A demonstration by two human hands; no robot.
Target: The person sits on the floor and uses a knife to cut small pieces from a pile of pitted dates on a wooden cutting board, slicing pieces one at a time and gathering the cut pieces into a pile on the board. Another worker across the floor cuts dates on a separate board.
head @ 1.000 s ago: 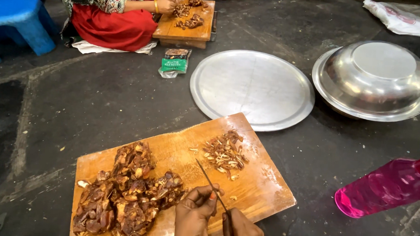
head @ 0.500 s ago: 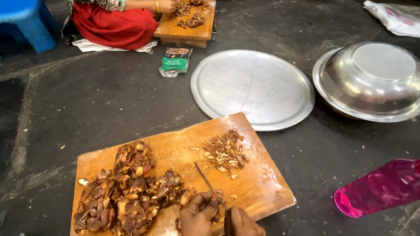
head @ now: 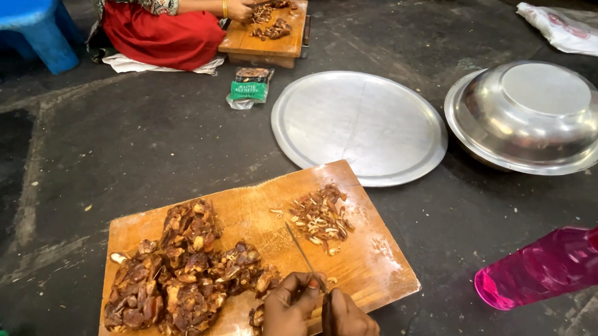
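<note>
Head view: my left hand point(head: 287, 313) pinches a brown piece against the board point(head: 369, 256), fingers closed on it. My right hand point(head: 350, 322) is clamped on the knife point(head: 302, 254), blade angled up over the board. Sticky date heap point(head: 183, 270) sits on the board's left, chopped bits point(head: 320, 215) at its far right. Beyond it: flat steel tray point(head: 360, 127), bare; upturned steel bowl point(head: 533, 116), contents hidden. Pink bottle point(head: 547, 266) lies right, on the floor. Another person point(head: 165, 17) chops at a far board point(head: 267, 34).
</note>
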